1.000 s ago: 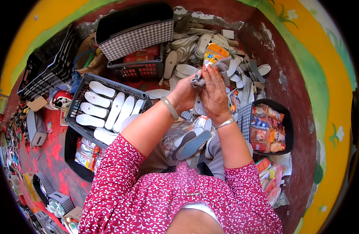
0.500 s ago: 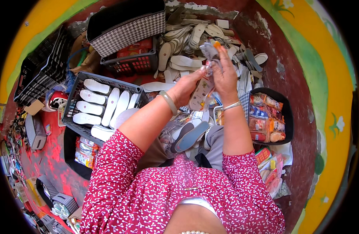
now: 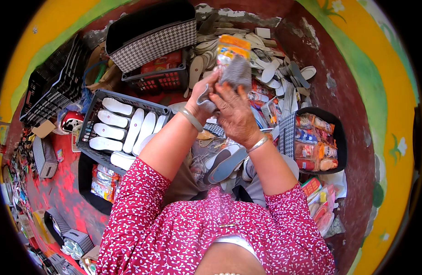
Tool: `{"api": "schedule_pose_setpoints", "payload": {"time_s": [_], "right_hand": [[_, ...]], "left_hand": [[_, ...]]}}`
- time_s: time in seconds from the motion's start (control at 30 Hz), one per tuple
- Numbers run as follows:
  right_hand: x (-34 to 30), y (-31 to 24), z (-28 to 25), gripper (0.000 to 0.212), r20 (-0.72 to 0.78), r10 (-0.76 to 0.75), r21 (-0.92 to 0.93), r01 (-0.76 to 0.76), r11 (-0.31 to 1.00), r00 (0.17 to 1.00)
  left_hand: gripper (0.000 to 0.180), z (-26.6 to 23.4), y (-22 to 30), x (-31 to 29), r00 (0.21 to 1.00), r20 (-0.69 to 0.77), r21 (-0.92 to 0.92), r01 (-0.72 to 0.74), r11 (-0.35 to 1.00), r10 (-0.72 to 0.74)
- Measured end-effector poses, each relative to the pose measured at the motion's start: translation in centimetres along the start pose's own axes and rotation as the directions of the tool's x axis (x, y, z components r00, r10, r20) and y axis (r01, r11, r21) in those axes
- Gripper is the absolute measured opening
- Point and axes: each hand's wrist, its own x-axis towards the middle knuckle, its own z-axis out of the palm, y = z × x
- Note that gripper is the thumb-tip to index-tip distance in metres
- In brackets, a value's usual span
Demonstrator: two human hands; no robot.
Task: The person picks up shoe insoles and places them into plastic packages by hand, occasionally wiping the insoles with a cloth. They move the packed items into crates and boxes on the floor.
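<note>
1. Our left hand (image 3: 204, 91) grasps a grey cloth (image 3: 239, 71) against an orange-topped plastic packet (image 3: 233, 45), far side.
2. Our right hand (image 3: 236, 113) spreads its fingers; we cannot tell its grip.
3. Loose pinching could drop the packet.

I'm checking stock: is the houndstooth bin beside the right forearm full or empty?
The bin looks full: plastic-wrapped packets cover its visible floor.

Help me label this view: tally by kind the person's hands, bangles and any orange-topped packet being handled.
Left hand and right hand: 2
Beige bangle and silver bangle: 2
Orange-topped packet: 1
Total: 5
Grey fuzzy material uncounted: its pieces can't be told apart.
</note>
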Motion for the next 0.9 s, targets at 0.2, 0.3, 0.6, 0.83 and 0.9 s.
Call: {"api": "schedule_pose_setpoints", "payload": {"time_s": [0.2, 0.3, 0.6, 0.83, 0.9], "right_hand": [[0.8, 5.6, -1.7, 0.046, -0.288, 0.246, -0.03, -0.265, 0.964, 0.925], [0.5, 7.6, -3.1, 0.042, -0.257, 0.53, 0.278, -0.463, 0.842, 0.808], [-4.3, 14.5, -8.1, 0.035, 0.184, 0.749, 0.957, 0.06, -0.285, 0.636], [-4.2, 13.2, -9.2, 0.037, -0.272, 0.831, 0.689, -0.504, 0.521, 0.486], [-4.5, 13.5, -10.1, 0.037, -0.271, 0.787, 0.47, -0.638, 0.61, 0.554]], "left_hand": [[0.036, 1.2, -3.1, -0.7, 0.978, -0.031, 0.196, 0.209, 0.958, -0.207], [0.04, 2.3, -3.7, -1.5, 0.974, -0.007, 0.321, 0.215, 0.922, -0.225], [0.05, 2.1, -1.8, -2.0, 0.944, 0.069, 0.303, 0.288, 0.908, -0.323], [0.059, 2.6, -0.8, -2.2, 0.986, 0.086, 0.369, 0.102, 0.924, -0.143], [0.059, 2.3, -0.7, -2.1, 0.988, 0.092, 0.392, 0.08, 0.916, -0.126]]}}
